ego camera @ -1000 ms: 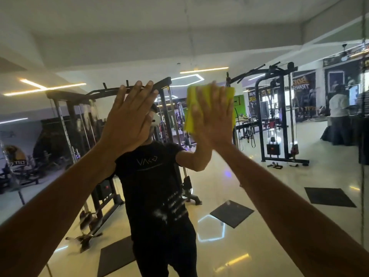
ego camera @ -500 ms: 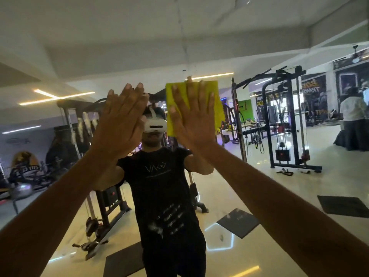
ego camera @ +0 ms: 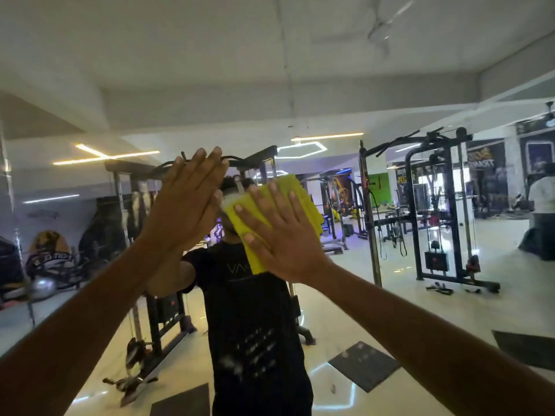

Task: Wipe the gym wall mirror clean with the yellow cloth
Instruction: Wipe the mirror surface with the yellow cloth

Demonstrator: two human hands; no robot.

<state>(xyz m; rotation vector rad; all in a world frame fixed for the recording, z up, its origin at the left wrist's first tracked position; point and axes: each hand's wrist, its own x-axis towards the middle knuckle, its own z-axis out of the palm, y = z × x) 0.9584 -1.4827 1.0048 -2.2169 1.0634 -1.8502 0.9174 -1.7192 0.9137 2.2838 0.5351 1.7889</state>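
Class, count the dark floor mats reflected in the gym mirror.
3: one dark rectangular floor mat right of centre, one at the right edge, one at the bottom. Arms may hide others.

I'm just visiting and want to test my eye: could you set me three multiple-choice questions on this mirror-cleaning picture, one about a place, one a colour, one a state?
1. Where is the cloth?
A. On the floor
B. Under the right hand, against the mirror
C. In the left hand

2. What colour is the cloth?
A. Blue
B. White
C. Yellow

3. How is the left hand?
A. Flat, fingers straight
B. Clenched in a fist
C. Gripping a bottle

Answers: 1 B, the right hand presses the cloth on the mirror. 2 C, it is bright yellow. 3 A, the left hand lies flat and holds nothing.
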